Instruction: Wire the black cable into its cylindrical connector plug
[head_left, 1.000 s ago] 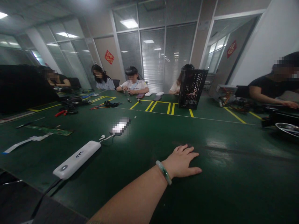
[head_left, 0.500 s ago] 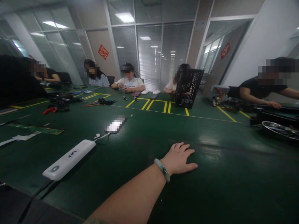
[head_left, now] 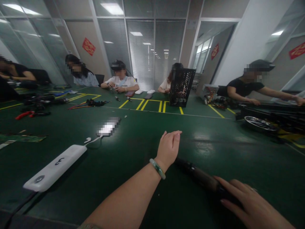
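My left hand (head_left: 168,147), with a green-and-white bangle (head_left: 157,168) on the wrist, is raised over the middle of the green table, turned on edge. Its fingers look stretched out, partly hidden behind one another, and nothing shows in them. From the lower right comes my right hand (head_left: 247,200), its fingers wrapped round a long black tool (head_left: 202,176) with a narrow front end. Motion blurs the tool, so its exact kind is unclear. Its tip points left and lies close to my left hand; I cannot tell whether they touch.
A white power bank-like block (head_left: 57,167) marked 3 is cabled to a lit phone (head_left: 108,126) on the left. Red-handled pliers (head_left: 25,115) and wires lie beyond. Across the table (head_left: 143,127) are several people, a black perforated case (head_left: 182,87) and a metal bowl (head_left: 260,123).
My right hand has come into view with the black tool. My left hand has lifted from lying spread flat on the table and turned on edge. The view has swung slightly right.
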`<control>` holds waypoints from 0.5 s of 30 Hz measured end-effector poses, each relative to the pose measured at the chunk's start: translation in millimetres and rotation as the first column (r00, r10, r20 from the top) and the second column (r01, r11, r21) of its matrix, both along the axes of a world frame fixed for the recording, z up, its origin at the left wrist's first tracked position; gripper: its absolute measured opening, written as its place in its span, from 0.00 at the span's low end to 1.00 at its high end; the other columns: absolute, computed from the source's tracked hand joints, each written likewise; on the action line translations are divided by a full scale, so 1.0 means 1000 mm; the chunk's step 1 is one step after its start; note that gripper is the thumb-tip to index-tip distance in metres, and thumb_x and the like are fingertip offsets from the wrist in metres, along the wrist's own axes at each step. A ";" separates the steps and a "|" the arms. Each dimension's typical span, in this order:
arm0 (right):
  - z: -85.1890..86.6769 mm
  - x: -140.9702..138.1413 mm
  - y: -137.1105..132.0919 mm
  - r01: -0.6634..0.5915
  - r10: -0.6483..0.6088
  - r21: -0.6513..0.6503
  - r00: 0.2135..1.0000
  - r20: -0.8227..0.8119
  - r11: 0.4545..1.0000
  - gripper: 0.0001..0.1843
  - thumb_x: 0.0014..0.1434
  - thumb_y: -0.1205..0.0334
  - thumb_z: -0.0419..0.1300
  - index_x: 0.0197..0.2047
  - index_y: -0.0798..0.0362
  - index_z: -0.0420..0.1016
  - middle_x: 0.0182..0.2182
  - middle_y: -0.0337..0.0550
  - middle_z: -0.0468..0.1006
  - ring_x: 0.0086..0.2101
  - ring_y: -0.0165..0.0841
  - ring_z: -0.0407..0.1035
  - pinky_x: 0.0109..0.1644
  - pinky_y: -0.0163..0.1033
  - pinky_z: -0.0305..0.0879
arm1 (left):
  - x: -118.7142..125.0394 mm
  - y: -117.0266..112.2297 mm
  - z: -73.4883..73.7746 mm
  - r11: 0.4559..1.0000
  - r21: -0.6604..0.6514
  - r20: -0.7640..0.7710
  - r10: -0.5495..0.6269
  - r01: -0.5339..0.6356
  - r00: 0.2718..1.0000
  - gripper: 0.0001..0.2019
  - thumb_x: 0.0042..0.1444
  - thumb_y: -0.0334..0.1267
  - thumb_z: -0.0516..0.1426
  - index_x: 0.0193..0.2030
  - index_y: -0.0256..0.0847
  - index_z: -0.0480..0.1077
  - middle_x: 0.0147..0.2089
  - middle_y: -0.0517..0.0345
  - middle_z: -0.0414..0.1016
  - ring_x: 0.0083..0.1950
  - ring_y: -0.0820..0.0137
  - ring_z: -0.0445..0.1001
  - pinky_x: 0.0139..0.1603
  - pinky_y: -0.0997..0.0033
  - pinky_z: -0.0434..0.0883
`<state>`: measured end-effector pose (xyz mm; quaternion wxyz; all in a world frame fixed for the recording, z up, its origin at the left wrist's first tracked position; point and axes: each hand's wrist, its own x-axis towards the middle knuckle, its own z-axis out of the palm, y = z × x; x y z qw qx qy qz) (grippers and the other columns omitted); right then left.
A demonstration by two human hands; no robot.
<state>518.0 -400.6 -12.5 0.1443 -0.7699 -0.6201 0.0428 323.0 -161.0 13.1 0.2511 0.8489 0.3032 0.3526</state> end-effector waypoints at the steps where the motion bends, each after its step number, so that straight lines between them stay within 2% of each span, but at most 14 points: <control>1: 0.007 -0.019 0.016 -0.021 0.021 -0.061 1.000 0.004 0.998 0.23 0.59 0.52 0.59 0.58 0.37 0.68 0.46 0.44 0.75 0.42 0.42 0.73 0.46 0.46 0.72 | -0.003 0.000 0.004 0.999 0.005 0.020 0.033 -0.033 0.999 0.24 0.70 0.43 0.32 0.56 0.46 0.65 0.56 0.60 0.70 0.59 0.72 0.65 0.67 0.58 0.48; 3: 0.022 -0.055 0.048 -0.065 0.065 -0.135 0.998 -0.009 0.989 0.25 0.60 0.56 0.58 0.61 0.37 0.65 0.47 0.44 0.74 0.45 0.44 0.71 0.51 0.50 0.68 | -0.006 -0.002 0.012 0.996 0.053 0.007 0.073 -0.073 0.997 0.22 0.70 0.43 0.34 0.53 0.45 0.67 0.51 0.60 0.74 0.53 0.70 0.70 0.67 0.56 0.47; 5: 0.036 -0.081 0.076 -0.123 0.116 -0.196 0.992 -0.048 0.973 0.26 0.59 0.58 0.58 0.61 0.42 0.65 0.45 0.45 0.74 0.45 0.44 0.70 0.51 0.50 0.67 | -0.007 -0.004 0.015 0.991 0.125 -0.069 0.047 -0.038 0.997 0.20 0.69 0.43 0.38 0.49 0.43 0.69 0.48 0.57 0.75 0.50 0.68 0.71 0.65 0.56 0.52; 7: 0.045 -0.093 0.095 -0.145 0.135 -0.222 0.989 -0.060 0.964 0.25 0.59 0.58 0.59 0.60 0.47 0.67 0.44 0.47 0.75 0.45 0.45 0.69 0.51 0.50 0.66 | -0.005 -0.008 0.015 0.984 0.162 -0.188 -0.043 0.075 0.981 0.19 0.69 0.44 0.40 0.47 0.42 0.70 0.46 0.56 0.75 0.48 0.67 0.72 0.58 0.61 0.61; 9: 0.049 -0.094 0.104 -0.170 0.153 -0.226 0.984 -0.090 0.959 0.22 0.59 0.56 0.60 0.57 0.49 0.70 0.45 0.48 0.75 0.45 0.45 0.69 0.52 0.50 0.64 | -0.002 -0.010 0.012 0.955 0.160 -0.318 -0.190 0.250 0.929 0.18 0.68 0.44 0.42 0.45 0.42 0.71 0.44 0.57 0.75 0.46 0.67 0.73 0.49 0.67 0.66; 11: 0.050 -0.090 0.101 -0.199 0.174 -0.218 0.976 -0.131 0.955 0.21 0.59 0.54 0.59 0.55 0.49 0.71 0.49 0.47 0.73 0.48 0.44 0.68 0.56 0.50 0.61 | -0.001 -0.011 0.008 0.907 0.149 -0.406 -0.307 0.393 0.861 0.18 0.67 0.46 0.43 0.43 0.44 0.72 0.42 0.58 0.76 0.43 0.68 0.73 0.44 0.69 0.67; 12: 0.050 -0.086 0.095 -0.197 0.170 -0.205 0.975 -0.145 0.959 0.23 0.59 0.53 0.59 0.57 0.48 0.69 0.52 0.47 0.71 0.51 0.44 0.66 0.58 0.50 0.60 | -0.001 -0.011 0.006 0.894 0.145 -0.427 -0.329 0.423 0.842 0.18 0.67 0.47 0.43 0.43 0.44 0.72 0.41 0.59 0.76 0.42 0.67 0.73 0.43 0.69 0.66; 15: 0.047 -0.076 0.057 -0.078 0.065 -0.117 0.992 -0.112 0.990 0.34 0.59 0.49 0.59 0.66 0.45 0.55 0.59 0.45 0.63 0.55 0.44 0.62 0.59 0.48 0.60 | -0.002 -0.009 0.003 0.893 0.140 -0.469 -0.321 0.428 0.823 0.22 0.67 0.50 0.42 0.38 0.43 0.72 0.35 0.58 0.75 0.36 0.66 0.73 0.37 0.69 0.65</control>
